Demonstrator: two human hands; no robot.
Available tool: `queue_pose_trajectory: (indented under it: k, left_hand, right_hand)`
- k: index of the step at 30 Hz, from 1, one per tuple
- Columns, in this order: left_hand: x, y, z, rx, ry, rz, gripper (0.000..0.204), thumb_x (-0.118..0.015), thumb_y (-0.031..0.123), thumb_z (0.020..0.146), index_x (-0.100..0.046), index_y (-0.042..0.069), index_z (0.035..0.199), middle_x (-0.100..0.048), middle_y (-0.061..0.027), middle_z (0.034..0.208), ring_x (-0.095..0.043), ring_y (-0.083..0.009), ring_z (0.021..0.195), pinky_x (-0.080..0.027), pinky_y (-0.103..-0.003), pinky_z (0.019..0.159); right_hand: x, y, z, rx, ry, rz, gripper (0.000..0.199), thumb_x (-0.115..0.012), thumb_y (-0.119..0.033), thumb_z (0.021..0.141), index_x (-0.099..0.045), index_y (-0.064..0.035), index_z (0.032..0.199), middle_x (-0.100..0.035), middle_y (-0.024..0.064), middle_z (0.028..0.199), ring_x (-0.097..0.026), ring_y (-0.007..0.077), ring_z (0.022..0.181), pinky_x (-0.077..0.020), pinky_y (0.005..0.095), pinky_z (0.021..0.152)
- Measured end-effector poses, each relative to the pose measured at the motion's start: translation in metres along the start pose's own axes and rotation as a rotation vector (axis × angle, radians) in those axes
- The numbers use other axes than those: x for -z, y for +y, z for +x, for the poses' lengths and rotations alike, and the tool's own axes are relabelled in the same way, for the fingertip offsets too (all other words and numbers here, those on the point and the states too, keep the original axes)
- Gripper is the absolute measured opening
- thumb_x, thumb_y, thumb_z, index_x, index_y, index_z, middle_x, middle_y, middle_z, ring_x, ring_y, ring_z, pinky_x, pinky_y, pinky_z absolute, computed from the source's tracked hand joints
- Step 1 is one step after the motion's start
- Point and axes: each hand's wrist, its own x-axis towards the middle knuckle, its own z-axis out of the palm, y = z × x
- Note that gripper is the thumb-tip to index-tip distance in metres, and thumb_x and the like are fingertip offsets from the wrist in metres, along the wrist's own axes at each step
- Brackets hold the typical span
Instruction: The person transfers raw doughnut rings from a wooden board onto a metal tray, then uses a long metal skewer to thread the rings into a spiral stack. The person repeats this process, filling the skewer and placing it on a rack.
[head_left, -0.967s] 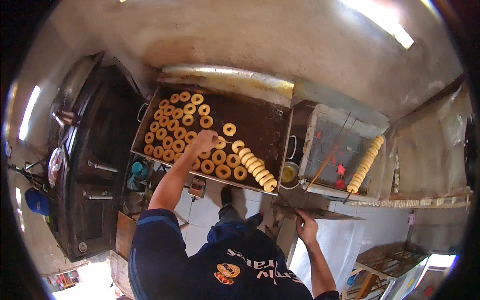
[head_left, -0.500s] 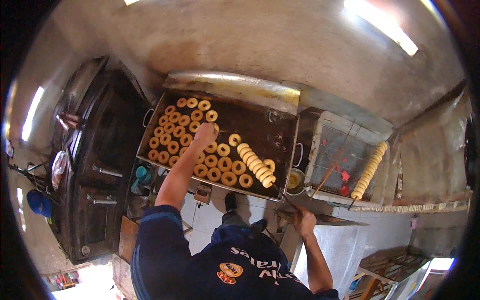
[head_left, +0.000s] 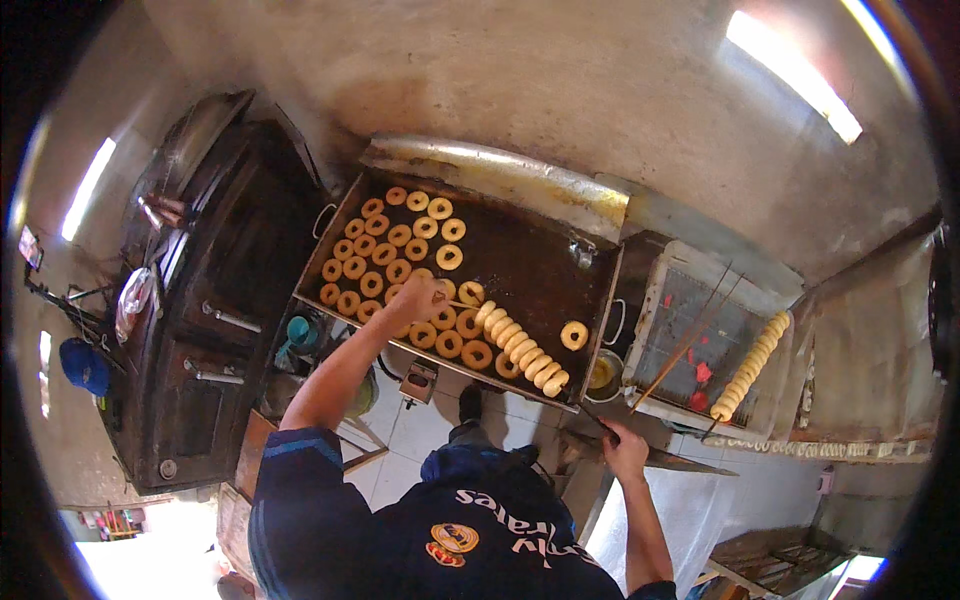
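Note:
A long thin stick point(head_left: 592, 416) threaded with a row of pale dough rings point(head_left: 522, 348) slants over the right half of a wide rectangular frying pan point(head_left: 332, 229). My right hand point(head_left: 625, 452) grips its near end, outside the pan's front edge. My left hand point(head_left: 422, 297) is closed at the stick's far tip, with fingers pinched together. Close by that tip sits a single ring point(head_left: 471, 292). Many golden rings point(head_left: 384, 254) lie in the dark oil on the pan's left side, some hidden under my left forearm. One loose ring point(head_left: 574, 335) floats right of the stick.
Right of the pan stands a wire-grid tray point(head_left: 655, 300) with two bare sticks point(head_left: 680, 350) and another stick of dough rings point(head_left: 752, 366). A small bowl point(head_left: 604, 373) sits between them. A dark cabinet point(head_left: 215, 290) stands left; a metal box point(head_left: 418, 382) is at the pan's front.
My left hand has come from above the golden rings to the stick's tip. The loose ring now lies farther from the stick, to its right. The whole view has shifted slightly.

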Motion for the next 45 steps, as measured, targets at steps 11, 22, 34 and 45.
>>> queue_pose_trajectory:
  k: [11, 22, 34, 45]
  left_hand:
    - [-0.006, -0.057, 0.032, 0.335, 0.025, -0.045, 0.024, -0.076, 0.023, 0.098, -0.080, 0.001, 0.105, -0.081, -0.0196, 0.097, -0.078, -0.0367, 0.090, -0.061, -0.048, 0.079]
    - [0.020, -0.130, 0.054, 0.338, 0.164, 0.171, 0.030, -0.075, 0.026, 0.103, -0.074, -0.004, 0.098, -0.067, -0.0162, 0.072, -0.063, -0.0284, 0.061, -0.052, -0.045, 0.059]
    - [0.155, -0.033, -0.026, 0.229, 0.212, -0.125, 0.029, -0.076, 0.029, 0.103, -0.079, 0.001, 0.108, -0.081, -0.0178, 0.100, -0.080, -0.0307, 0.093, -0.062, -0.045, 0.081]
    - [-0.029, 0.019, -0.063, 0.208, 0.170, 0.000, 0.021, -0.074, 0.021, 0.095, -0.078, 0.002, 0.102, -0.078, -0.0230, 0.092, -0.077, -0.0439, 0.089, -0.061, -0.054, 0.078]
  right_hand:
    - [-0.045, 0.000, 0.039, -0.052, -0.104, 0.096, 0.043, -0.070, -0.022, 0.100, -0.076, -0.0294, 0.142, -0.081, 0.0144, 0.123, -0.078, 0.0401, 0.106, -0.0629, 0.0499, 0.092]
    - [-0.036, -0.054, 0.091, -0.022, -0.136, -0.035, 0.041, -0.072, -0.026, 0.097, -0.078, -0.0296, 0.138, -0.081, 0.0188, 0.111, -0.079, 0.0392, 0.097, -0.0631, 0.0503, 0.084]
    - [-0.087, 0.015, 0.068, 0.022, 0.028, 0.548, 0.026, -0.077, -0.010, 0.100, -0.080, -0.0030, 0.125, -0.081, 0.0061, 0.101, -0.074, 0.0144, 0.092, -0.0584, 0.0318, 0.085]
    - [0.053, 0.020, 0.019, 0.103, -0.060, -0.008, 0.023, -0.079, -0.027, 0.096, -0.081, -0.0225, 0.118, -0.080, 0.0110, 0.087, -0.080, 0.0337, 0.082, -0.0624, 0.0484, 0.073]
